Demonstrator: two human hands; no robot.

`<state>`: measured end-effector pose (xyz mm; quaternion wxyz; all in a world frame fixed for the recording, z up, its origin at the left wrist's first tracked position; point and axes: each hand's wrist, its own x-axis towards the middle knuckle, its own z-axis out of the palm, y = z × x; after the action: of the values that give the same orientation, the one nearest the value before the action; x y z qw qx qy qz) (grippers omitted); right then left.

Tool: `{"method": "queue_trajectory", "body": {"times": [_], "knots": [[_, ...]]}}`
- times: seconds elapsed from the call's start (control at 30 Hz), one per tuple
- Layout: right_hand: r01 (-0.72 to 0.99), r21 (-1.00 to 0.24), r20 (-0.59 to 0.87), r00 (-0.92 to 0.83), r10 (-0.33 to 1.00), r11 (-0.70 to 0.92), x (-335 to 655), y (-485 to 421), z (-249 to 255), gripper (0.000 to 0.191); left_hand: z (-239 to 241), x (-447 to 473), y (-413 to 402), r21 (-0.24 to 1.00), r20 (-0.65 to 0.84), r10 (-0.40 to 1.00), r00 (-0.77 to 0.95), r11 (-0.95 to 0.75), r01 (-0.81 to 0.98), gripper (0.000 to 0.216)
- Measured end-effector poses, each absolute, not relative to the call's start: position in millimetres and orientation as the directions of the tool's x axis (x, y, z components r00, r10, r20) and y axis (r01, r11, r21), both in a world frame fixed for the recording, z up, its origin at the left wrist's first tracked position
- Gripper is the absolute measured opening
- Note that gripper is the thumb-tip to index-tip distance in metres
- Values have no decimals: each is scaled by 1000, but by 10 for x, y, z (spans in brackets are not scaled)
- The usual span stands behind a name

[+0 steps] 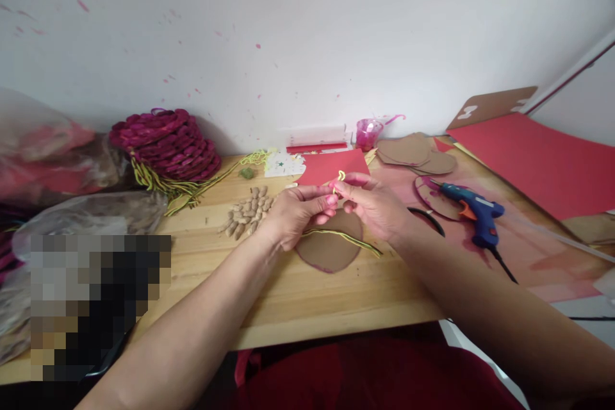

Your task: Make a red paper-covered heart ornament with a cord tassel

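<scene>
Over the middle of the table my left hand [303, 208] and my right hand [372, 202] meet with their fingertips pinched together. Between them is a thin yellow cord [341, 175], a loop of it sticking up above the fingers. My fingertips look stained pink. Under the hands lies a rounded brown cardboard piece [331, 256] with a pinkish edge. Across it runs a yellow-green and dark cord [342, 234], its right end past the cardboard. Left of my left hand sits a pile of peanuts [250, 210], partly hidden by that hand.
A blue hot glue gun [483, 214] rests on stained paper at the right, near cardboard pieces [408, 148] and red sheets [533, 160]. A magenta lumpy stack [166, 144] with trailing cords stands back left. Plastic bags [43, 147] fill the left side. A pink-stained cup [369, 133] stands by the wall.
</scene>
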<state>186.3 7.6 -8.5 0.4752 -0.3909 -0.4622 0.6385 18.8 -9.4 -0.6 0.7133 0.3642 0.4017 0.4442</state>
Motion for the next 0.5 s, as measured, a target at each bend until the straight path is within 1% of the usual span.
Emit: {"method": "queue_trajectory", "body": {"times": [0.1,0.23,0.37,0.5], "knots": [[-307,-939,-78,-251,965,-156,1830,53,-92,25,-6,199,-109,862,-269,917,295,366,-351,30],[-388,-892,-113,-303,946,-231,1799,23,-97,26,-23,226,-120,862,-238,924,298,343,-374,34],[-392,-886,-108,-344,933,-247,1808,29,-98,22,-36,241,-124,886,-202,938,283,298,-356,39],[-397,-883,-127,-316,940,-253,1845,72,-86,25,-39,232,-125,924,-187,944,273,263,-277,42]]}}
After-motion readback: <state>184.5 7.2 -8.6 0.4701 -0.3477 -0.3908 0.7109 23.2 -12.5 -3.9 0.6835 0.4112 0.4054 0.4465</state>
